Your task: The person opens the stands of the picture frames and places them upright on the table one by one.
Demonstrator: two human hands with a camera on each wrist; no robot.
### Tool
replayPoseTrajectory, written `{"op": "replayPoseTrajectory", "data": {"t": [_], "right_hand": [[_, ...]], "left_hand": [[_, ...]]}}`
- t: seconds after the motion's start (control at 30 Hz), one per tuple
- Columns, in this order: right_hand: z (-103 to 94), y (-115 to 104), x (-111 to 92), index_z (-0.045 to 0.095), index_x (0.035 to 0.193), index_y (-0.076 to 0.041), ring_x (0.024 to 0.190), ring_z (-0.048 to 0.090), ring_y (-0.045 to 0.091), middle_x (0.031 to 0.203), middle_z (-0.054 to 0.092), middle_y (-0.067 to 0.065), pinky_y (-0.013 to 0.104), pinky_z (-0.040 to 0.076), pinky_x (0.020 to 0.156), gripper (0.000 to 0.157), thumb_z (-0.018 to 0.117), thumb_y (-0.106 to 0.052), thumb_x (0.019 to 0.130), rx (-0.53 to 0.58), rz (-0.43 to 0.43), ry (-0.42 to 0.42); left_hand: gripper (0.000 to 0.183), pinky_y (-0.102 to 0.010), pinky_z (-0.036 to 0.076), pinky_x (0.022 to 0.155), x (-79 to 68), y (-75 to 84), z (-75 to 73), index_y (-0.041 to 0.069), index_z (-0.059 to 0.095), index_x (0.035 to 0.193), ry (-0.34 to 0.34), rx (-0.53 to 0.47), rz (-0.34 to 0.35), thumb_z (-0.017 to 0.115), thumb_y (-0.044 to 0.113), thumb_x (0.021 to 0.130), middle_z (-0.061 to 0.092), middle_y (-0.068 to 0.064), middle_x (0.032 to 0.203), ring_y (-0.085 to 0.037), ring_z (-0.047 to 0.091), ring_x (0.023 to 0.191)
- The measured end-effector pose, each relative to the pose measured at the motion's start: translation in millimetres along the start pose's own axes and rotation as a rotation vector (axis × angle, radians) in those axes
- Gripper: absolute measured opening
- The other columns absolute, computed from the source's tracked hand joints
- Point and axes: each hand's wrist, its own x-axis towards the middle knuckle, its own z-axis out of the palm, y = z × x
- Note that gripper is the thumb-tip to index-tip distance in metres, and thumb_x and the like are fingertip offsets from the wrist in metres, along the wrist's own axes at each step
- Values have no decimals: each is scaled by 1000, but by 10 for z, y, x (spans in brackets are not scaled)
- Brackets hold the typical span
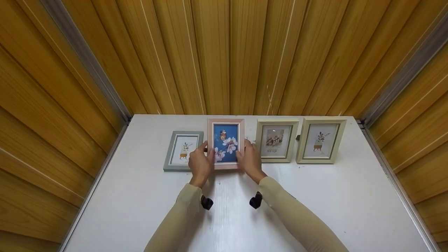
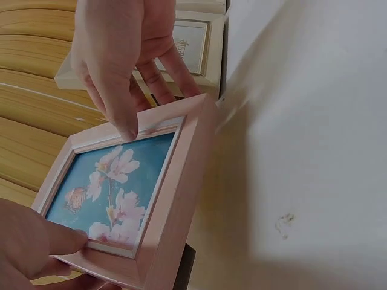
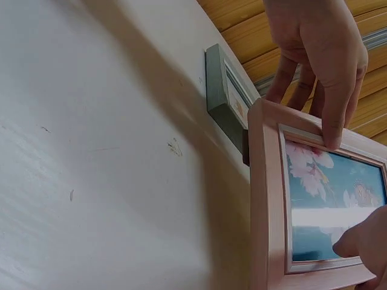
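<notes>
A pink picture frame (image 1: pixel 225 166) with a blue flower picture is held between both hands near the middle of the table's far part. My left hand (image 1: pixel 201 163) grips its left side, thumb on the front and fingers behind. On the other side my right hand (image 1: pixel 250 158) grips it the same way, as the left wrist view shows with the thumb (image 2: pixel 124 118) on the frame's front. In the right wrist view the pink frame (image 3: pixel 266 199) stands tilted, and its shadow falls on the white table. The fingers behind the frame are partly hidden.
A grey-green picture frame (image 1: pixel 168 159) stands left of the pink one, partly behind my left hand. Two cream picture frames (image 1: pixel 259 140) (image 1: pixel 301 143) stand to the right. Yellow wood-patterned panels (image 1: pixel 217 56) close in the white table (image 1: pixel 147 196) at the back and sides.
</notes>
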Motion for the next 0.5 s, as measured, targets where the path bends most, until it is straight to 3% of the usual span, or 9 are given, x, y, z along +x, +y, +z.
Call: {"op": "replayPoseTrajectory", "data": {"t": [0.27,0.5], "right_hand": [[4,23,17,52,143,5,104,65,35,115,64,23,50,53,91,55,71,-12,95,63,45,-50],[13,39,32,55,142,0,88,65,26,98,69,13,42,55,78,48,67,-9,96,167,99,-126]], "left_hand": [[39,-33,44,53,-87,62,-107,4,73,125,-4,-52,51,81,16,89,77,-7,90,-12,54,57],[41,-28,44,51,-163,188,-210,2,74,123,0,-65,95,84,17,86,76,-5,88,-9,55,56]]}}
